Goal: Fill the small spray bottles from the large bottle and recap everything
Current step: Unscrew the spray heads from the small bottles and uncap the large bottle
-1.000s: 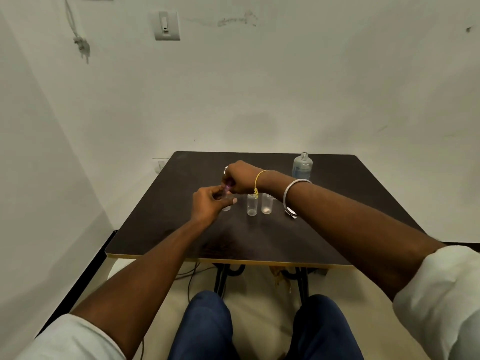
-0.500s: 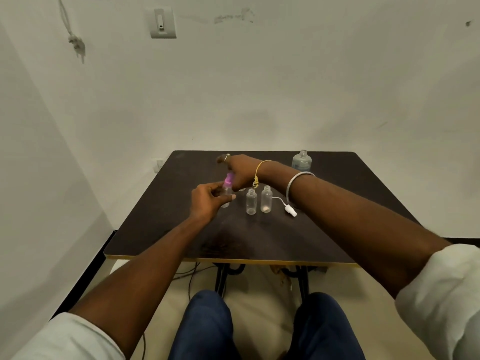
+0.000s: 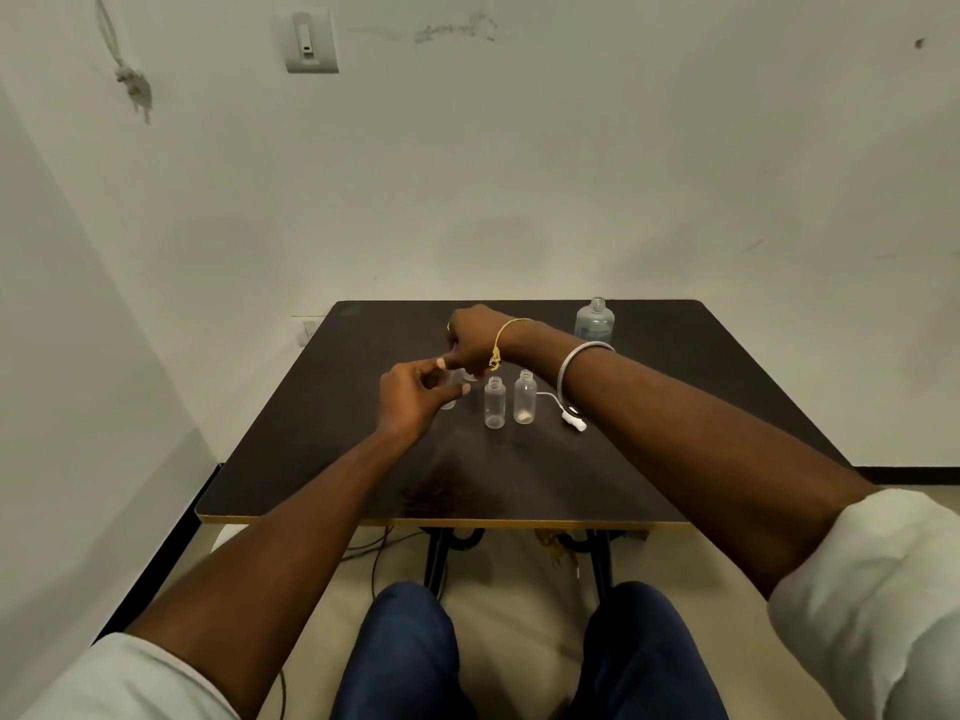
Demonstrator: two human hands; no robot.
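Observation:
On the dark table (image 3: 675, 407), my left hand (image 3: 413, 394) is wrapped around a small clear spray bottle (image 3: 449, 402), which it mostly hides. Just above it, my right hand (image 3: 475, 340) pinches that bottle's pink spray cap (image 3: 455, 347); only a sliver of pink shows. I cannot tell if the cap is still seated on the neck. Two more small clear bottles (image 3: 494, 402) (image 3: 525, 397) stand uncapped side by side to the right. A white spray head with its tube (image 3: 573, 421) lies beside them. The large bottle (image 3: 595, 322) stands uncapped at the far right.
A small clear cap (image 3: 471, 377) sits on the table behind the held bottle. The table's front edge (image 3: 441, 522) has a yellow trim, and my knees are below it. A wall rises close behind the table and another on the left.
My right hand lifted off the pink cap with fingers spread, then closed on it again. It now sits farther back, uncovering the two open bottles and the white spray head. My left hand stayed on the bottle.

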